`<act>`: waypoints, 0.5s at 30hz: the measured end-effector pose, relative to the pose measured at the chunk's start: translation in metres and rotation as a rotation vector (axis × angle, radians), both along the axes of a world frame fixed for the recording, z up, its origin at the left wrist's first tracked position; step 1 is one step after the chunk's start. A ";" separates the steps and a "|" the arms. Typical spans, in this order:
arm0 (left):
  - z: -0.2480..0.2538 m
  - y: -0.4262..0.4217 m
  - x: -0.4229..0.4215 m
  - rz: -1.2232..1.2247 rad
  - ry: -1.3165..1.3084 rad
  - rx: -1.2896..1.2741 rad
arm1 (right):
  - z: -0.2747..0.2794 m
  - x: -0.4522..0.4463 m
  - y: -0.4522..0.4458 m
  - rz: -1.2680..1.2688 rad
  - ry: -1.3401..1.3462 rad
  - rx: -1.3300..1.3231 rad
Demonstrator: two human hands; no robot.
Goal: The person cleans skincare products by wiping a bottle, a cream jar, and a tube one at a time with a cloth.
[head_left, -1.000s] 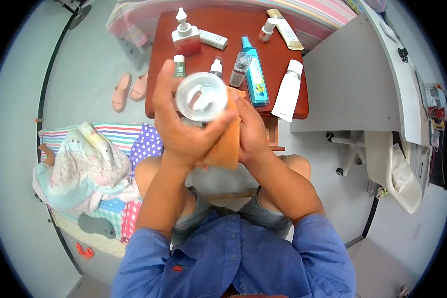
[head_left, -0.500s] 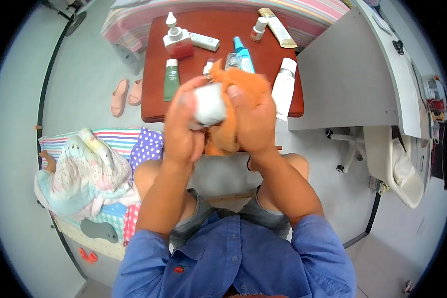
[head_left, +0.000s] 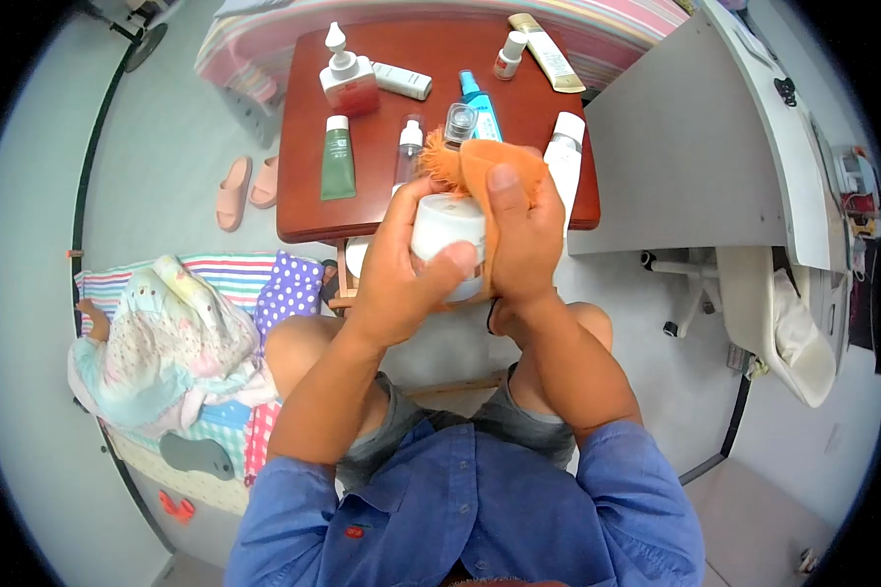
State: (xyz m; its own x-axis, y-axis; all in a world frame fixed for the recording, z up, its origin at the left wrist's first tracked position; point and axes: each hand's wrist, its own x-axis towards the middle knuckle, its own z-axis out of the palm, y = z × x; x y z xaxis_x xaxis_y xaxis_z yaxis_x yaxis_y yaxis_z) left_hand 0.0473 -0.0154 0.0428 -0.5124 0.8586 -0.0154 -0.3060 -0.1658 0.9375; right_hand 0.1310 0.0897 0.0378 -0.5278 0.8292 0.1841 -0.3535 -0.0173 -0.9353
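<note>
My left hand (head_left: 401, 279) grips a white jar (head_left: 448, 223) from the left, its thumb lying across the front. My right hand (head_left: 527, 235) is closed on an orange cloth (head_left: 494, 161) with a frayed edge, which presses against the jar's right side. Both hands are just off the near edge of the red-brown table (head_left: 313, 213). Close beyond them are a clear bottle with a white top (head_left: 410, 147), a small square glass container (head_left: 460, 124) and a blue spray bottle (head_left: 482, 108). A white bottle (head_left: 565, 157) lies to the right, partly hidden by my right hand.
On the table are a pump bottle with pink liquid (head_left: 350, 93), a green tube (head_left: 338, 161), a pale tube (head_left: 401, 81), a small white bottle (head_left: 508, 57) and a cream tube (head_left: 548, 54). A grey desk (head_left: 675, 147) stands right. Someone lies under a blanket (head_left: 176, 323) at left.
The jar has turned more upright, and its top now shows. My left thumb has come across its front. The cloth has shifted to the jar's right side, uncovering the clear bottle.
</note>
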 end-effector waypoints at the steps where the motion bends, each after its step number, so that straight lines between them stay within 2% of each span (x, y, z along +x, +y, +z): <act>1: -0.005 -0.002 -0.005 0.019 -0.004 0.012 | -0.002 -0.003 -0.008 -0.036 -0.015 0.048; 3: -0.011 -0.005 -0.018 0.082 0.062 0.074 | -0.013 -0.010 -0.016 -0.112 -0.071 0.246; 4: -0.014 -0.005 -0.027 0.083 0.062 0.073 | -0.017 -0.012 -0.020 -0.111 -0.070 0.245; 6: -0.017 -0.003 -0.038 0.275 -0.002 0.123 | -0.021 -0.014 -0.030 -0.121 -0.150 0.617; 7: -0.008 -0.005 -0.036 0.268 -0.120 0.141 | -0.018 -0.017 -0.034 -0.131 -0.143 0.676; 8: -0.008 -0.003 -0.035 0.265 -0.117 0.141 | -0.017 -0.017 -0.032 -0.134 -0.141 0.674; 10: -0.013 -0.001 -0.033 0.299 0.011 0.103 | -0.017 -0.016 -0.023 -0.115 -0.190 0.707; 11: -0.022 -0.001 -0.035 0.236 0.163 0.070 | -0.017 -0.016 -0.018 -0.114 -0.190 0.708; 12: -0.022 -0.004 -0.030 0.129 0.154 0.062 | -0.015 -0.016 -0.014 -0.119 -0.167 0.494; 13: -0.019 -0.004 -0.019 0.076 0.054 0.094 | -0.013 -0.016 -0.010 -0.119 -0.143 0.280; 14: -0.017 -0.002 -0.009 0.021 -0.048 0.126 | -0.007 -0.014 -0.005 -0.115 -0.143 0.281; 15: -0.017 0.001 -0.005 0.025 -0.049 0.127 | 0.001 -0.010 0.002 -0.070 -0.127 0.135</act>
State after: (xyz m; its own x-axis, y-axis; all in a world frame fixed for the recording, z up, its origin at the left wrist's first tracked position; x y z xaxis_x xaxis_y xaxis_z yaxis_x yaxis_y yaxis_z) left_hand 0.0423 -0.0142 0.0254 -0.5350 0.8422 0.0670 -0.3453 -0.2903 0.8925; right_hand 0.1211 0.0917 0.0389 -0.4958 0.8369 0.2317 -0.2287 0.1316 -0.9646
